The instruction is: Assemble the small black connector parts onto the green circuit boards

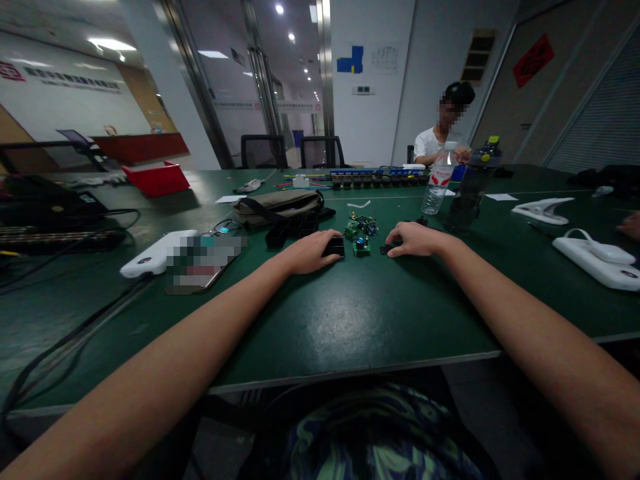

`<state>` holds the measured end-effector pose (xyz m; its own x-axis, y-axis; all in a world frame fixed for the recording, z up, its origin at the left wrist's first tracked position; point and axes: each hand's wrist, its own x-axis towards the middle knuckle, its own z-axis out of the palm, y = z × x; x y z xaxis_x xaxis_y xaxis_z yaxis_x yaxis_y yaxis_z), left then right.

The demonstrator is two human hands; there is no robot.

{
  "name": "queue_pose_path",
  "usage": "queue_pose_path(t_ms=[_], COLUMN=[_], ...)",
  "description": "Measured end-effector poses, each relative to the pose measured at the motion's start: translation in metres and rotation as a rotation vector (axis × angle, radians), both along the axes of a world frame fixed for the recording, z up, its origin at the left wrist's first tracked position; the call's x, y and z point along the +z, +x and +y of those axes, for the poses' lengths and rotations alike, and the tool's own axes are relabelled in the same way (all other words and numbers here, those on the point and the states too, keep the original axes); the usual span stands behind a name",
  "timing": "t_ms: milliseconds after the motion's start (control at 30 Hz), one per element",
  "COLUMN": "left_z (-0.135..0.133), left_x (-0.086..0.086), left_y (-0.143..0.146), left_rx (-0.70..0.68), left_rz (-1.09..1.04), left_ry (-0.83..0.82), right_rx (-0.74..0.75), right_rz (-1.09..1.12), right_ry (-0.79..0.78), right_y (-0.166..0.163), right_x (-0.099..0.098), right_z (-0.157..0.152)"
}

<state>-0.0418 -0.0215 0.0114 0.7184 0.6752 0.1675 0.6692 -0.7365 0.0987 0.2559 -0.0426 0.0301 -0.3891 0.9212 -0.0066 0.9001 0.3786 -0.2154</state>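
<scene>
My left hand point(313, 253) is closed around a small black plastic case point(335, 249) on the green table. Across from it, my right hand point(413, 240) pinches a small, flat black piece point(385, 250) between thumb and fingers. Several small green circuit boards point(361, 245) lie in a loose pile between the two hands, with blue and dark components on them. More black plastic cases point(285, 233) stand just beyond my left hand, partly hidden by it.
Left are a phone point(207, 263), a white power bank point(157, 255), a fabric pouch point(280, 207) and a red bin point(156, 179). Right stand a water bottle point(437, 183) and a dark bottle point(473, 190), near another power bank point(595, 260). A person point(435, 143) sits across the table.
</scene>
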Motion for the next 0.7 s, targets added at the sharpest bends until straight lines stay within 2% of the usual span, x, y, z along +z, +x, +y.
queue_pose_path(t_ms=[133, 267, 367, 433, 567, 700], left_z=[-0.001, -0.002, -0.004, -0.005, -0.008, -0.013], left_x=[0.001, 0.001, 0.001, 0.001, 0.002, 0.004], left_y=[0.000, 0.000, 0.002, 0.003, 0.007, 0.011], left_rx=[0.012, 0.031, 0.022, 0.009, -0.013, -0.074], left_rz=[0.010, 0.008, -0.011, -0.028, -0.072, -0.100], left_ry=[-0.013, -0.012, 0.003, 0.034, 0.158, 0.275], right_rx=[-0.027, -0.056, -0.070, -0.054, 0.044, 0.113], right_rz=[0.019, 0.102, 0.307, 0.481, 0.711, 0.751], right_ry=[-0.029, 0.118, 0.275, 0.317, 0.238, 0.173], right_y=[0.004, -0.001, -0.009, -0.017, -0.038, -0.055], right_x=[-0.002, -0.002, -0.001, -0.001, -0.007, -0.014], right_z=[0.003, 0.002, 0.000, -0.003, -0.012, -0.019])
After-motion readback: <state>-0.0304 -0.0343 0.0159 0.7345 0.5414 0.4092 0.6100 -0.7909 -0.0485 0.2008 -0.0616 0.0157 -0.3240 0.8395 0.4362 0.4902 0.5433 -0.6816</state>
